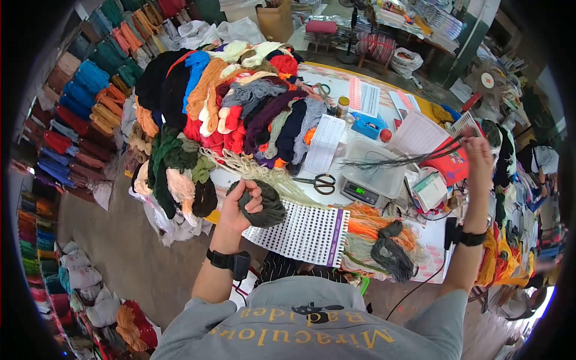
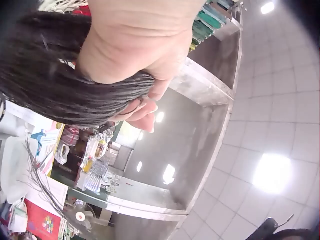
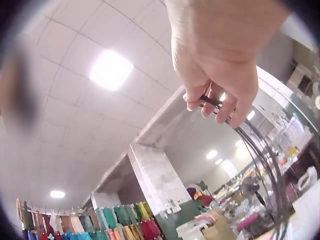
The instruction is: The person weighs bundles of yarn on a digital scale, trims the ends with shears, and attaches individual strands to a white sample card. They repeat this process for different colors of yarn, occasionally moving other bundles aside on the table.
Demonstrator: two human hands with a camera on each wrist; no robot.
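Observation:
My left hand (image 1: 243, 203) grips a dark grey-green skein of yarn (image 1: 264, 205) over the white punched card (image 1: 300, 231). In the left wrist view the skein (image 2: 55, 85) loops through the hand (image 2: 135, 55), fingers curled round it. Out to the right, my raised right hand (image 1: 478, 161) pinches a thin bundle of dark threads (image 1: 414, 159). Its loose ends trail leftward over the clear plastic tray (image 1: 375, 157) on the scale (image 1: 360, 192). From the right wrist view, the threads (image 3: 257, 150) hang down from the fingertips of the hand (image 3: 220, 75).
A big heap of coloured yarn skeins (image 1: 240, 108) covers the table's left. Black scissors (image 1: 324, 183) lie by the scale. Orange yarn (image 1: 366, 219) and a grey-green skein (image 1: 393, 255) lie right of the card. Papers (image 1: 324, 144) and a blue box (image 1: 368, 126) stand farther back.

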